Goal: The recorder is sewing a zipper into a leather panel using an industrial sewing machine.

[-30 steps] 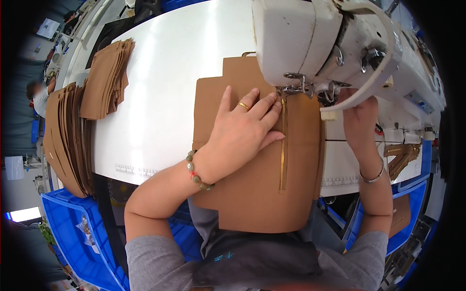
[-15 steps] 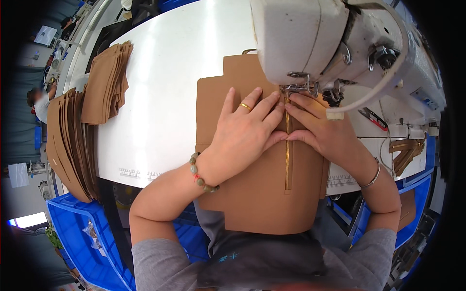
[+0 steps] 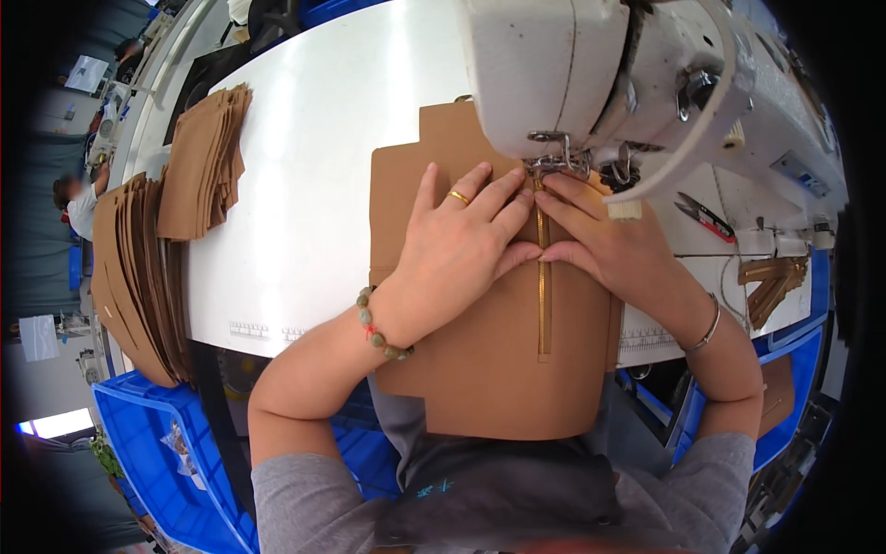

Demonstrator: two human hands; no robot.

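A brown panel point(image 3: 498, 397), leather-like, lies under the head of a white sewing machine point(image 3: 521, 83) and hangs over the table's front edge. A gold zipper point(image 3: 544, 314) runs lengthwise down it in a narrow slot. My left hand point(image 3: 471, 222) rests flat on the panel, fingers spread, just left of the zipper. On the other side, my right hand point(image 3: 600, 226) presses flat too, its fingertips close to the presser foot point(image 3: 544, 168). Both thumbs point inward and almost meet over the zipper. The needle tip is hidden by the foot and my fingers.
Stacks of brown pieces point(image 3: 138, 277) stand at the table's left end. Red-and-black thread snips point(image 3: 706, 217) lie right of the machine, near several zipper strips point(image 3: 773, 284). Blue crates point(image 3: 166, 452) flank me below the white table point(image 3: 277, 185). A person point(image 3: 81, 198) works far left.
The panel has slid slightly away from me under the presser foot, with both hands moving along on it. The whole view has also shifted a little.
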